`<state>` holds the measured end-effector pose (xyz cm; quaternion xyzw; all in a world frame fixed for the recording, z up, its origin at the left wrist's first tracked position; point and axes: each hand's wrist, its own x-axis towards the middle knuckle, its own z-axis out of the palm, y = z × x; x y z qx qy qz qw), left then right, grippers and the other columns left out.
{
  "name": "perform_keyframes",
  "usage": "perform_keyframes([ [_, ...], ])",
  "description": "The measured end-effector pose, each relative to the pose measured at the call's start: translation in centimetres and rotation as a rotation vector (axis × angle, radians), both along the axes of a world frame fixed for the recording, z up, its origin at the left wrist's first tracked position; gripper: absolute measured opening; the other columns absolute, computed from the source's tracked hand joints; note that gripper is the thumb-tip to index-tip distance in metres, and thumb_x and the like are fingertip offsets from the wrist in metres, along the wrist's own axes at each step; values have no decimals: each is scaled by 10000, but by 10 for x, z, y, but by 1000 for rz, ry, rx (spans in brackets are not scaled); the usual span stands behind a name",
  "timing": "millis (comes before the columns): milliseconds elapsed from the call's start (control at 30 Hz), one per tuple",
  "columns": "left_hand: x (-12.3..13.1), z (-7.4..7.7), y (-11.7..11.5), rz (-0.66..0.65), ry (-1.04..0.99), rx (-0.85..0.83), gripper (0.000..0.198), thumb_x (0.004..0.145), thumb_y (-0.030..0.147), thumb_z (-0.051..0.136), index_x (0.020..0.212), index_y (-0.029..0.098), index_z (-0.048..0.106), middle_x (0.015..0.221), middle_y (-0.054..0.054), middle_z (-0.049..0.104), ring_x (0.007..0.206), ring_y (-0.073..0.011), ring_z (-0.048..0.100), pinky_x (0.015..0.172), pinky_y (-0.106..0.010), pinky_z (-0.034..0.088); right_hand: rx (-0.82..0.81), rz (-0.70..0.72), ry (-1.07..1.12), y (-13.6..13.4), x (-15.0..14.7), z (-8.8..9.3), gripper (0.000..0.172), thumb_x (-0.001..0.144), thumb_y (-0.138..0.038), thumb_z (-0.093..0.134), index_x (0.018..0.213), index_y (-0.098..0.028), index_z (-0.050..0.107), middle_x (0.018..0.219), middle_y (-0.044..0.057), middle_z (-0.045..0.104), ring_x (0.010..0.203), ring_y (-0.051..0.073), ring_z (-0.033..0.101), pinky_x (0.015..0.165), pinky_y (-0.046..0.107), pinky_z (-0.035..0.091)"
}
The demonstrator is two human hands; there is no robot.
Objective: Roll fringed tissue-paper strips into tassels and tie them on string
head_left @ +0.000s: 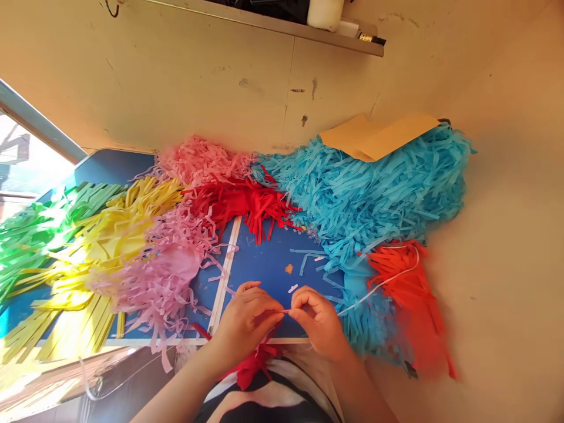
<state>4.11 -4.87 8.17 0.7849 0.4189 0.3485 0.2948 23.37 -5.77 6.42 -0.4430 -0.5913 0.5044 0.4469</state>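
Observation:
My left hand and my right hand meet above the table's front edge. Between thumb and forefinger, each pinches one end of a short, thin red-pink paper strip. Below my left hand, crumpled red fringed paper hangs over my lap; whether it joins the strip is hidden. A white cord runs from beside my right hand up across orange-red fringed paper. Just beyond my fingers, small paper scraps lie on the blue tabletop.
Fringed paper heaps ring the table: green, yellow, lilac, pink, red and a large blue one. A tan sheet tops the blue heap. Behind, a ledge juts from the wall.

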Motion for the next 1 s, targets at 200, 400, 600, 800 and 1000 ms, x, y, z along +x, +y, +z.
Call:
perform_keyframes([
  [200, 1, 5, -1, 43, 45, 37, 89, 870, 198, 610, 805, 222, 665, 722, 28, 699, 686, -131, 652, 957, -406, 445, 35, -38, -15, -2, 0, 2, 198, 914, -325, 602, 760, -211, 551, 776, -2, 539, 736, 149, 519, 687, 268, 435],
  [400, 2, 4, -2, 105, 47, 168, 131, 874, 304, 661, 981, 229, 670, 1009, -55, 747, 946, -202, 681, 964, -422, 456, 72, -59, -60, -4, 6, 4, 165, 915, -304, 610, 782, -211, 580, 804, 10, 577, 764, 156, 553, 717, 277, 457],
  [600, 13, 10, -6, 98, -22, 330, 136, 916, 155, 590, 898, 263, 671, 849, 32, 752, 818, -134, 679, 1050, -408, 354, 46, -55, -25, -7, 6, 9, 106, 909, -276, 627, 819, -223, 609, 882, 19, 664, 855, 176, 624, 812, 307, 477],
  [800, 17, 6, -7, 108, -35, 288, 121, 896, 150, 614, 894, 256, 672, 855, 23, 753, 830, -139, 672, 1040, -410, 370, 28, -67, -54, -13, 3, 8, 107, 910, -277, 624, 818, -222, 616, 870, 17, 667, 846, 171, 626, 800, 295, 478],
  [1000, 22, -6, -6, 95, -37, 138, 87, 889, 171, 604, 816, 218, 612, 816, 20, 725, 780, -141, 678, 972, -389, 435, 107, -72, -131, -11, 2, 4, 84, 898, -198, 617, 819, -227, 613, 848, 1, 644, 816, 152, 605, 775, 274, 465],
])
